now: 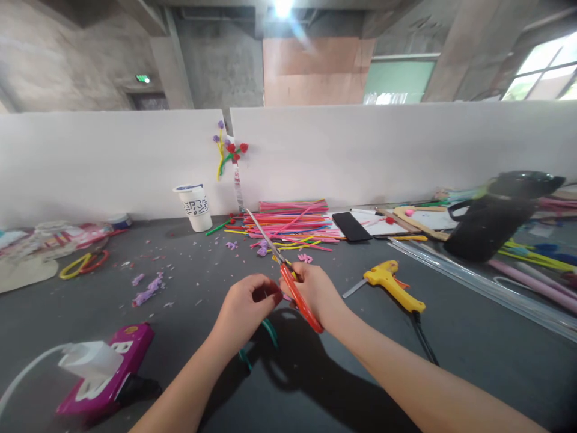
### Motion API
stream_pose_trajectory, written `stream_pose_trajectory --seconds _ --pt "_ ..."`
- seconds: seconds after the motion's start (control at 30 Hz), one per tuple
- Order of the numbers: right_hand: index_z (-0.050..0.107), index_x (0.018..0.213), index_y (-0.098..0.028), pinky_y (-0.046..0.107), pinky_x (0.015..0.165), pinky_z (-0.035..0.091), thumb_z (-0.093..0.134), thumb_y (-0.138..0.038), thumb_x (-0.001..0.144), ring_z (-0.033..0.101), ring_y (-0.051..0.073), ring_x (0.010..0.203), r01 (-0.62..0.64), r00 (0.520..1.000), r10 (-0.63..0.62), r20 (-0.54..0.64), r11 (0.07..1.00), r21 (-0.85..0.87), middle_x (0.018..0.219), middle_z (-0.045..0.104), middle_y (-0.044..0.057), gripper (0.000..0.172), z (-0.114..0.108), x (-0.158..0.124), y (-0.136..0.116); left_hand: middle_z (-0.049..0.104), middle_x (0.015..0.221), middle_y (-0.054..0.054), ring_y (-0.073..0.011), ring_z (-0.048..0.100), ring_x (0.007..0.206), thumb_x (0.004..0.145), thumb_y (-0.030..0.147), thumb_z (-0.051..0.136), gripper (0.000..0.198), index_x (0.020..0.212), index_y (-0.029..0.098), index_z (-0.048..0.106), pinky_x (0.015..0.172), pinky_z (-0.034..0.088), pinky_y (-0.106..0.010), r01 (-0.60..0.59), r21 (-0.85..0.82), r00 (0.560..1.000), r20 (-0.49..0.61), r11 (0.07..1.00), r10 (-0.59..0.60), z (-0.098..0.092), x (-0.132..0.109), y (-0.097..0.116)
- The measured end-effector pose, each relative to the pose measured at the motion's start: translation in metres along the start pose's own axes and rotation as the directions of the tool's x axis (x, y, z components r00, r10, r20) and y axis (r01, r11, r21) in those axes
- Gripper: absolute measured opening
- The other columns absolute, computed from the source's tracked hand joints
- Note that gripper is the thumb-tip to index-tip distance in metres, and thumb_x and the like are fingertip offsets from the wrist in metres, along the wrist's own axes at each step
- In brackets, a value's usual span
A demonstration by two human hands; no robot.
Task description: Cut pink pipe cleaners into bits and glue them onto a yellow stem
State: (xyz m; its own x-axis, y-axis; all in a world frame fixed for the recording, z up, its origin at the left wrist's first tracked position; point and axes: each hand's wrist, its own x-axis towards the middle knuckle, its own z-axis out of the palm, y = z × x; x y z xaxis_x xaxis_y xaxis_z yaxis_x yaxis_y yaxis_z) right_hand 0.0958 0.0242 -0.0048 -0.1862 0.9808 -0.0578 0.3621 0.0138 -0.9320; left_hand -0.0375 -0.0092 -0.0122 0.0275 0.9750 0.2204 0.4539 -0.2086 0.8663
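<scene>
My right hand (313,288) is wrapped around scissors (295,294) with orange-red handles. Their blades point up and away toward the back of the table. Just left of them, my left hand (247,310) is closed in a pinch, its fingertips close to my right hand's. Green pipe cleaners (270,332) stick out below the left hand and seem held in it. What lies between its fingertips is mostly hidden. Beyond the blades lies a pile of pink, red and yellow pipe cleaners (288,222). Small purple pipe-cleaner pieces (262,248) and scraps lie around it.
A yellow glue gun (392,285) lies to the right, near clear plastic sticks (478,288) and a black jug (496,216). A phone (351,227) and a paper cup (195,207) are at the back. At front left sits a purple power strip (108,373); other scissors (84,264) lie behind it.
</scene>
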Motion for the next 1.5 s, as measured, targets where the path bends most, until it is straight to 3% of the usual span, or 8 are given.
stream_pose_trajectory --seconds 0.17,0.3,0.37,0.5,0.7,0.87,1.23,1.5 --pt "0.046 0.06 -0.019 0.018 0.04 0.03 0.055 -0.022 0.063 0.045 0.008 0.043 0.047 0.999 -0.047 -0.004 0.998 -0.028 0.047 0.044 -0.007 0.01 0.002 0.0 -0.002 0.062 0.063 0.0 -0.0148 0.055 0.06 0.064 0.017 0.059 0.007 0.064 0.017 0.065 0.059 0.04 -0.024 0.021 -0.105 1.0 -0.005 0.994 -0.022 0.0 0.0 0.001" --pt "0.044 0.066 -0.02 0.019 0.045 0.034 0.055 -0.035 0.069 0.048 0.009 0.048 0.129 0.992 -0.128 0.023 0.991 -0.036 0.054 0.05 -0.006 0.018 -0.006 -0.007 0.002 0.059 0.057 0.002 -0.01 0.05 0.051 0.063 0.017 0.063 0.005 0.067 0.016 0.064 0.051 0.037 -0.02 0.145 -0.394 0.988 0.007 0.907 -0.155 -0.005 0.001 0.002" --pt "0.042 0.069 -0.021 0.02 0.048 0.034 0.053 -0.04 0.072 0.05 0.01 0.052 0.237 0.971 -0.236 0.026 0.955 -0.181 0.059 0.053 -0.005 0.022 -0.013 -0.015 0.007 0.058 0.056 0.003 -0.008 0.048 0.049 0.064 0.019 0.064 0.005 0.067 0.016 0.062 0.049 0.036 -0.019 0.179 -0.552 0.976 -0.003 0.814 -0.216 -0.008 0.002 0.003" --pt "0.044 0.074 -0.022 0.022 0.048 0.029 0.05 -0.045 0.075 0.053 0.014 0.053 0.302 0.945 -0.316 0.081 0.754 -0.583 0.06 0.057 -0.002 0.024 -0.024 -0.031 0.022 0.06 0.06 0.002 -0.0071 0.051 0.053 0.064 0.02 0.067 0.007 0.066 0.016 0.061 0.053 0.039 -0.017 0.171 -0.717 0.965 -0.019 0.676 -0.263 -0.009 0.001 0.004" --pt "0.048 0.082 -0.02 0.024 0.047 0.026 0.043 -0.046 0.079 0.058 0.018 0.056 0.348 0.912 -0.378 0.158 0.511 -0.786 0.061 0.06 0.002 0.026 -0.023 -0.035 0.038 0.058 0.057 0.004 -0.0061 0.052 0.053 0.066 0.016 0.064 0.005 0.062 0.016 0.06 0.054 0.04 -0.016 0.071 -0.758 0.967 -0.106 0.648 -0.23 -0.009 -0.001 0.004" --pt "0.049 0.086 -0.018 0.026 0.048 0.027 0.038 -0.049 0.082 0.061 0.022 0.056 0.34 0.89 -0.428 0.16 0.387 -0.857 0.063 0.063 0.005 0.033 -0.022 -0.03 0.041 0.06 0.059 0.003 -0.0074 0.055 0.056 0.068 0.016 0.062 0.004 0.064 0.017 0.06 0.055 0.041 -0.017 0.032 -0.766 0.963 -0.148 0.642 -0.225 -0.009 -0.001 0.006" --pt "0.051 0.086 -0.017 0.027 0.047 0.027 0.034 -0.049 0.084 0.062 0.023 0.055 0.347 0.867 -0.471 0.165 0.333 -0.877 0.062 0.063 0.007 0.037 -0.021 -0.027 0.04 0.062 0.063 0.003 -0.0082 0.056 0.059 0.071 0.015 0.061 0.005 0.066 0.017 0.06 0.06 0.044 -0.019 0.0 -0.801 0.966 -0.155 0.598 -0.207 -0.006 -0.002 0.004" --pt "0.053 0.084 -0.015 0.027 0.045 0.028 0.033 -0.053 0.084 0.061 0.023 0.052 0.364 0.82 -0.549 0.163 0.28 -0.888 0.059 0.063 0.006 0.042 -0.022 -0.028 0.041 0.062 0.062 0.002 -0.0077 0.057 0.058 0.07 0.014 0.062 0.005 0.065 0.015 0.061 0.06 0.045 -0.018 -0.019 -0.835 0.967 -0.154 0.55 -0.201 -0.005 0.0 0.002"
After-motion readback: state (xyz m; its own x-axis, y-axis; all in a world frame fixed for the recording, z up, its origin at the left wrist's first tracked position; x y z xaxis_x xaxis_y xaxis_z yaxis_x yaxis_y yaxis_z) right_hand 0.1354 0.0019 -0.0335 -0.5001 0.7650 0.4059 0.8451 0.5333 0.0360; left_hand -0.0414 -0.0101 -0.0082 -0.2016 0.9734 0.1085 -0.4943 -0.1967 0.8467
